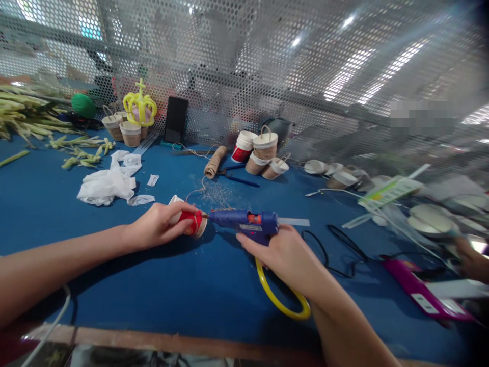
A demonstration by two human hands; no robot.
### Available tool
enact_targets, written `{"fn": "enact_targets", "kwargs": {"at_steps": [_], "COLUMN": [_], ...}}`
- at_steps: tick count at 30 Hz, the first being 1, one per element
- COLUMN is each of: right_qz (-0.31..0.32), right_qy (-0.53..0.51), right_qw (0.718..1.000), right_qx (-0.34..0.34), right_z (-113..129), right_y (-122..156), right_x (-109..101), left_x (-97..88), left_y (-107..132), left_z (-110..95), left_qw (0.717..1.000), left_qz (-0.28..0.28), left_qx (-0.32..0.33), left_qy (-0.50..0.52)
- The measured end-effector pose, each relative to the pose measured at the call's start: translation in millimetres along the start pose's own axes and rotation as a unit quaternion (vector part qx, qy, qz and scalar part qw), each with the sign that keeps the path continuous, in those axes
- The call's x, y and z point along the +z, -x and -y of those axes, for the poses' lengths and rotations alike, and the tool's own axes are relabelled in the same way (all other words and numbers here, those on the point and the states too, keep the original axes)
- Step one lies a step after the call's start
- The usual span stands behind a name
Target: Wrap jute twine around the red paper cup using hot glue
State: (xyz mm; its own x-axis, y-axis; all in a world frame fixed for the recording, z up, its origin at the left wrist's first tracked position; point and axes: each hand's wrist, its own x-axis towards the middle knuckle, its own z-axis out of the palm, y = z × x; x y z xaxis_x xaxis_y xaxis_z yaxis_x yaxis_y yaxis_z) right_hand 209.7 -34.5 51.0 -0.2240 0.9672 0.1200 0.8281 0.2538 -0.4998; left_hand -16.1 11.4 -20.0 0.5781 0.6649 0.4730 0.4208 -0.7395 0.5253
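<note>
My left hand [162,224] is closed around a red and white paper cup [193,223], which lies tilted on its side above the blue table. A strand of twine crosses the cup and runs back to a twine roll [215,162]. In my right hand [288,255] is a blue hot glue gun [244,223], with a clear glue stick poking out of its rear. Its nozzle meets the cup near the base. Under my right hand lies a yellow ring-shaped handle [280,300], partly hidden by the wrist.
Blue-handled pliers [239,177] lie behind the glue gun. White lace [107,183] is at the left, near a phone [176,120] and a yellow crown [140,107]. Twine-wrapped cups [265,148] stand at the back. A purple power strip [424,288] and another person's hand [471,260] are at the right.
</note>
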Motion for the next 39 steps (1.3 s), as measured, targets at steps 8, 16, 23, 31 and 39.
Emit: {"fn": "enact_targets", "kwargs": {"at_steps": [8,16,23,31,39], "right_qz": [0.025,0.024,0.005,0.013,0.034], "right_qy": [0.01,0.026,0.001,-0.034,-0.072], "right_qw": [0.999,0.999,1.0,0.999,0.989], "right_qx": [-0.033,-0.033,-0.021,0.018,0.123], "right_z": [-1,-6,0,2,0], "right_y": [3,7,2,-5,-6], "right_x": [-1,3,-1,-3,3], "left_x": [-4.5,-4.7,-0.4,0.4,2.9], "left_y": [-4,-6,-2,-1,1], "left_z": [-6,-6,1,-1,2], "left_qw": [0.998,0.996,0.999,0.999,0.994], "left_qz": [0.008,0.005,0.022,0.018,-0.007], "left_qx": [-0.059,-0.081,-0.046,0.021,0.079], "left_qy": [0.026,0.023,0.019,-0.039,-0.075]}}
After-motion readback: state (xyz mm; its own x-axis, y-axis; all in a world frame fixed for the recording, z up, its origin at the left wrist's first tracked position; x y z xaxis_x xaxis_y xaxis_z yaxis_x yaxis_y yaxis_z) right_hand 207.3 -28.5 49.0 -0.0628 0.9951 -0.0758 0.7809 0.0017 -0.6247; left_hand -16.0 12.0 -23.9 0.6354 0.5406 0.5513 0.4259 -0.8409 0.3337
